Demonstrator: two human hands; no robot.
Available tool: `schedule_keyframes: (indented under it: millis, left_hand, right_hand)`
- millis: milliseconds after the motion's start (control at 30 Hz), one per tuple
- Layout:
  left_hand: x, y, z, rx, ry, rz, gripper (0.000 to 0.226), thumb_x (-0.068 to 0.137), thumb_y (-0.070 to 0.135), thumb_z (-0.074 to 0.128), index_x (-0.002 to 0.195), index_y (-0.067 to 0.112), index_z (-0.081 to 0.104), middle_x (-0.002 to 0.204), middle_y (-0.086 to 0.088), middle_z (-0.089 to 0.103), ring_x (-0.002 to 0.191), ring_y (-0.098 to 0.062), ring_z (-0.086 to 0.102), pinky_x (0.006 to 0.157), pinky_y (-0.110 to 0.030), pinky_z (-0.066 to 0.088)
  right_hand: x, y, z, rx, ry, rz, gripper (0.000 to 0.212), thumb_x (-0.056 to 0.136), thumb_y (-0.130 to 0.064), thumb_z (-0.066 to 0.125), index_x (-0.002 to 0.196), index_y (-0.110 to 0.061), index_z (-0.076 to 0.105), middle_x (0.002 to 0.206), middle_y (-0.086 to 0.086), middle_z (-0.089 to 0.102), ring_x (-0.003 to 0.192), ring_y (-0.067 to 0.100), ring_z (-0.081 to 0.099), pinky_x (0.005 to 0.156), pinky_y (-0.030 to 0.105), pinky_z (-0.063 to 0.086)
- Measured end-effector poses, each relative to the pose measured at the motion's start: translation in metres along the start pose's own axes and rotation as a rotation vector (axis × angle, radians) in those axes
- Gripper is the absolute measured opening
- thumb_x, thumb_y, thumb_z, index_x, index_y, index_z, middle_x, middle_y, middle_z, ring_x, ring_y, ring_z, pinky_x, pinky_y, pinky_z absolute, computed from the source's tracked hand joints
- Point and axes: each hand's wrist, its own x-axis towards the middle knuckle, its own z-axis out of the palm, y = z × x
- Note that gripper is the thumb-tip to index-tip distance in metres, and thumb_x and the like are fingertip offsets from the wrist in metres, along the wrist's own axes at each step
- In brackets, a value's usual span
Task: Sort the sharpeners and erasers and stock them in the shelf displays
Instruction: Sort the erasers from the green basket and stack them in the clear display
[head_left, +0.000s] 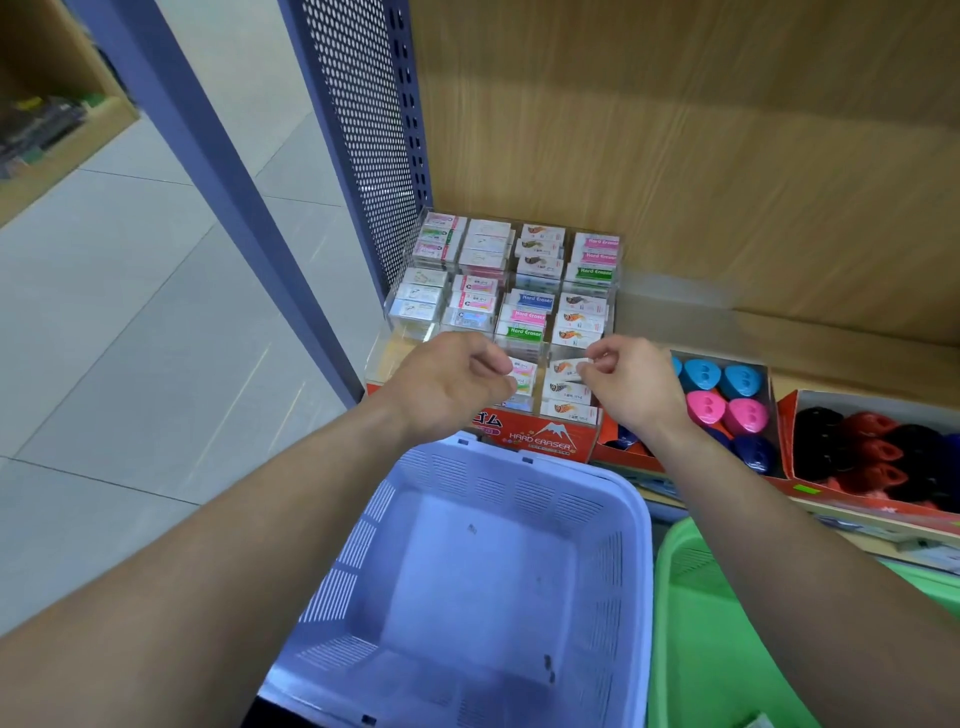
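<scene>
Right now my right hand pinches a fish-print eraser in the front row of the clear rack on the shelf. My left hand curls over the neighbouring stack; whether it holds one I cannot tell. Sharpeners sit just right of the rack, and a blue basket lies below.

Left hand covers lower-left slots of the display; its grip is hidden. Right hand partly covers its pinched eraser. Green basket runs off bottom right. Upper-left shelf is blurred.
</scene>
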Motion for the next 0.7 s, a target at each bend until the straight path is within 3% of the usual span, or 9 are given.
schedule_keyframes:
  millis: [167,300,433,567,700]
  left_hand:
    - [0.000,0.003,0.003,-0.020,-0.022,0.010,0.015,0.094,0.013,0.070,0.108,0.008,0.069,0.092,0.002,0.064,0.076,-0.001,0.059,0.059,0.001,0.041]
    - [0.000,0.002,0.003,-0.029,-0.028,0.012,0.016,0.093,0.010,0.070,0.108,0.005,0.069,0.096,-0.004,0.065,0.078,-0.003,0.060,0.060,0.000,0.041]
    - [-0.001,0.001,0.003,0.004,-0.047,0.024,0.016,0.092,0.010,0.071,0.108,0.008,0.069,0.102,-0.009,0.067,0.082,-0.005,0.060,0.061,0.000,0.042]
    - [-0.003,0.002,0.002,0.030,-0.078,0.016,0.013,0.092,0.012,0.071,0.105,0.011,0.069,0.101,-0.008,0.068,0.084,-0.009,0.061,0.061,-0.002,0.043]
    - [-0.006,0.003,0.002,0.039,-0.078,0.020,0.012,0.092,0.012,0.072,0.104,0.013,0.068,0.096,-0.001,0.066,0.085,-0.009,0.062,0.061,-0.003,0.043]
  right_hand:
    - [-0.006,-0.005,-0.002,-0.134,0.075,-0.035,0.028,0.094,-0.028,0.063,0.118,-0.017,0.071,0.098,-0.003,0.077,0.094,0.020,0.068,0.073,0.032,0.056]
    - [-0.015,-0.001,-0.007,-0.035,0.206,-0.040,0.026,0.093,-0.020,0.062,0.117,-0.018,0.072,0.103,-0.004,0.076,0.076,0.011,0.062,0.058,0.020,0.044]
    - [-0.015,0.001,-0.002,-0.122,-0.056,-0.122,0.042,0.094,-0.026,0.060,0.135,-0.028,0.061,0.117,-0.004,0.073,0.097,0.019,0.068,0.080,0.037,0.059]
    - [-0.011,-0.001,0.002,-0.275,-0.204,-0.133,0.049,0.098,-0.032,0.052,0.146,-0.040,0.048,0.110,0.001,0.074,0.092,0.021,0.068,0.070,0.037,0.059]
    - [-0.008,0.000,0.002,-0.256,-0.268,-0.149,0.049,0.098,-0.036,0.054,0.147,-0.037,0.048,0.148,-0.005,0.055,0.121,0.022,0.061,0.090,0.040,0.057]
